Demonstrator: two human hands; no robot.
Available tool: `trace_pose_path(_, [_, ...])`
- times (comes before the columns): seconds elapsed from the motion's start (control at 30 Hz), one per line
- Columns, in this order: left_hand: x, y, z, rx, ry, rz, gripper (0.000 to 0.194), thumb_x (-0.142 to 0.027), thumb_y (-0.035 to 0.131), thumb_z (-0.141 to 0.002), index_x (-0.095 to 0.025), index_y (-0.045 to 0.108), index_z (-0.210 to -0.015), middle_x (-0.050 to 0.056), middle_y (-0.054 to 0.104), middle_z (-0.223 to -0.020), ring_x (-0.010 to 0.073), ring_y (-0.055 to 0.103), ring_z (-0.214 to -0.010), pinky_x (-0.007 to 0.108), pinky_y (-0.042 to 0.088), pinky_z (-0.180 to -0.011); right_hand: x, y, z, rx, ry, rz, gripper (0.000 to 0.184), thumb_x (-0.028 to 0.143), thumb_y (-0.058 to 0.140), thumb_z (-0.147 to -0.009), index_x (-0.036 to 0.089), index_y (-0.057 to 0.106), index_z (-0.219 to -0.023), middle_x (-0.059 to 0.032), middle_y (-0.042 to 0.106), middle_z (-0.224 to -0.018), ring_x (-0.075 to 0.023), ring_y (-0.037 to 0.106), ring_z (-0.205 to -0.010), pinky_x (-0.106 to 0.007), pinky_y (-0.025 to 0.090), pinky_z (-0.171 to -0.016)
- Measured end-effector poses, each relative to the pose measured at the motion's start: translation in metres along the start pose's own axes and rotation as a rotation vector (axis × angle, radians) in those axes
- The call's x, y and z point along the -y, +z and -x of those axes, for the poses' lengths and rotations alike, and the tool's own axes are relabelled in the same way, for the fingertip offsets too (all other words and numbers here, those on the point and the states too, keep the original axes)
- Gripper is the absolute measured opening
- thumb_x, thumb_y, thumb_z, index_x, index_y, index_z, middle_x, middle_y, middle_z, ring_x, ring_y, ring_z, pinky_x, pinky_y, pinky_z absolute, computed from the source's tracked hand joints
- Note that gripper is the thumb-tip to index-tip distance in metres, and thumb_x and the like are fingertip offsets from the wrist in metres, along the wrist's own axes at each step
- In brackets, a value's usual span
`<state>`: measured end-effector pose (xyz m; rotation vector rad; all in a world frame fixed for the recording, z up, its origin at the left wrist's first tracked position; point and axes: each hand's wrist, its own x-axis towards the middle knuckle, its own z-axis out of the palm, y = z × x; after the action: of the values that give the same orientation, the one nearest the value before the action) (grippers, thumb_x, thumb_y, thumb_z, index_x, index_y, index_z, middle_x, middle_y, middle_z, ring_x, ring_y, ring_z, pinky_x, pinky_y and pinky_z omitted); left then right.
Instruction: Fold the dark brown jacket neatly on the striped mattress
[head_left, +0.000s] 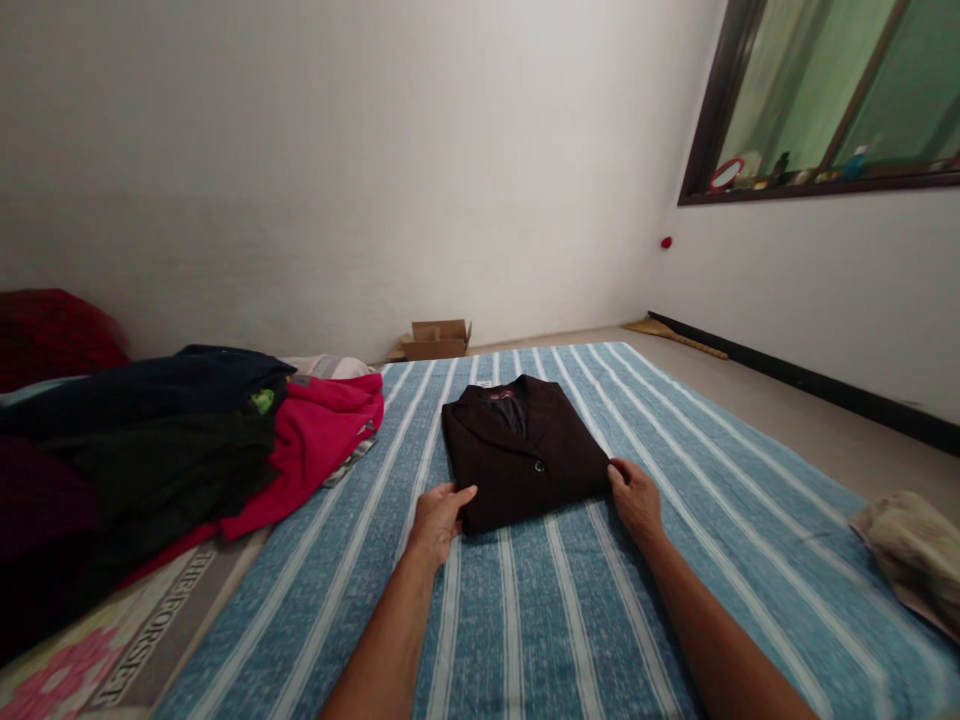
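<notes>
A dark brown jacket (523,450) lies folded into a neat rectangle on the blue striped bed sheet (570,610), collar away from me, one button showing. My left hand (438,518) grips its near left corner, thumb on top. At the near right corner my right hand (636,497) rests with fingertips touching the fabric's edge.
A heap of clothes, dark navy (150,395) over pink-red (315,440), sits to the left on the bed. A cardboard box (436,340) stands by the far wall. A beige cloth (911,550) lies at the right edge. A window (832,90) is up right.
</notes>
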<state>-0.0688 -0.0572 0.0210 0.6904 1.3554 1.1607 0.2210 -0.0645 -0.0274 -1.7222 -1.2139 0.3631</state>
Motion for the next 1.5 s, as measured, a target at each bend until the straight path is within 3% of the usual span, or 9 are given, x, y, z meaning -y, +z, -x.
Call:
trace_pose_path(0.33, [0.002,-0.001,-0.001,0.038,-0.005,-0.023,0.009,-0.012,0.066,-0.071,-0.013,0.064,-0.079,0.004,0.070,-0.071,0.0147,0.066,-0.062,0.024,0.053,-0.059,0.001,-0.003,-0.001,-0.011,-0.025,0.019,0.046,0.044,0.040,-0.076,0.013,0.068,-0.095,-0.0104,0.067,-0.095,-0.0230,0.061,-0.090,-0.034,0.043,-0.084])
trace_pose_path(0.57, [0.020,-0.002,-0.008,-0.060,0.193,-0.072,0.024,-0.023,0.071,-0.066,-0.014,0.062,-0.087,0.003,0.070,-0.071,0.0178,0.067,-0.064,0.027,0.052,-0.059,-0.003,-0.003,-0.002,-0.024,-0.026,-0.020,0.048,0.048,0.041,-0.074,0.013,0.069,-0.092,-0.0104,0.068,-0.092,-0.0237,0.061,-0.087,-0.034,0.043,-0.083])
trace_pose_path(0.67, [0.026,0.000,-0.009,-0.209,0.317,-0.221,0.030,-0.025,0.069,-0.067,-0.015,0.060,-0.094,0.003,0.069,-0.071,0.0195,0.067,-0.068,0.030,0.052,-0.064,-0.006,-0.004,-0.001,-0.020,-0.020,-0.039,0.048,0.048,0.042,-0.074,0.013,0.068,-0.093,-0.0105,0.068,-0.092,-0.0241,0.061,-0.087,-0.035,0.043,-0.083])
trace_pose_path(0.77, [0.028,0.004,-0.006,-0.341,0.565,-0.445,0.025,-0.023,0.064,-0.070,-0.016,0.060,-0.094,0.007,0.068,-0.087,0.0226,0.066,-0.085,0.036,0.052,-0.078,-0.007,-0.005,-0.001,-0.011,-0.018,-0.060,0.046,0.048,0.043,-0.074,0.014,0.068,-0.093,-0.0099,0.068,-0.093,-0.0241,0.061,-0.088,-0.035,0.043,-0.083])
trace_pose_path(0.87, [0.027,0.009,0.001,-0.330,0.899,-0.653,0.014,-0.022,0.061,-0.072,-0.019,0.063,-0.086,0.009,0.064,-0.107,0.0246,0.059,-0.104,0.042,0.046,-0.092,-0.007,-0.007,0.001,-0.006,-0.013,-0.074,0.044,0.048,0.045,-0.074,0.015,0.069,-0.092,-0.0088,0.069,-0.090,-0.0242,0.061,-0.086,-0.035,0.044,-0.081])
trace_pose_path(0.97, [0.027,0.014,0.005,-0.254,1.063,-0.764,0.006,-0.022,0.061,-0.075,-0.020,0.064,-0.079,0.010,0.062,-0.113,0.0250,0.054,-0.112,0.044,0.042,-0.099,-0.007,-0.008,0.002,-0.010,-0.008,-0.081,0.043,0.048,0.046,-0.074,0.015,0.069,-0.091,-0.0088,0.069,-0.089,-0.0244,0.061,-0.084,-0.036,0.044,-0.081])
trace_pose_path(1.23, [0.029,0.018,0.004,-0.214,1.078,-0.830,0.006,-0.017,0.061,-0.075,-0.021,0.066,-0.074,0.008,0.061,-0.117,0.0256,0.047,-0.121,0.045,0.039,-0.103,-0.007,-0.008,0.003,-0.013,0.004,-0.102,0.042,0.047,0.048,-0.074,0.015,0.069,-0.090,-0.0087,0.069,-0.088,-0.0248,0.062,-0.085,-0.037,0.044,-0.081])
trace_pose_path(1.5, [0.030,0.020,0.002,-0.247,1.110,-0.848,0.008,-0.017,0.061,-0.074,-0.021,0.063,-0.068,0.010,0.062,-0.115,0.0262,0.048,-0.120,0.045,0.040,-0.101,-0.007,-0.010,0.003,-0.014,0.012,-0.141,0.035,0.044,0.052,-0.074,0.017,0.069,-0.089,-0.0096,0.069,-0.087,-0.0265,0.062,-0.084,-0.040,0.044,-0.081])
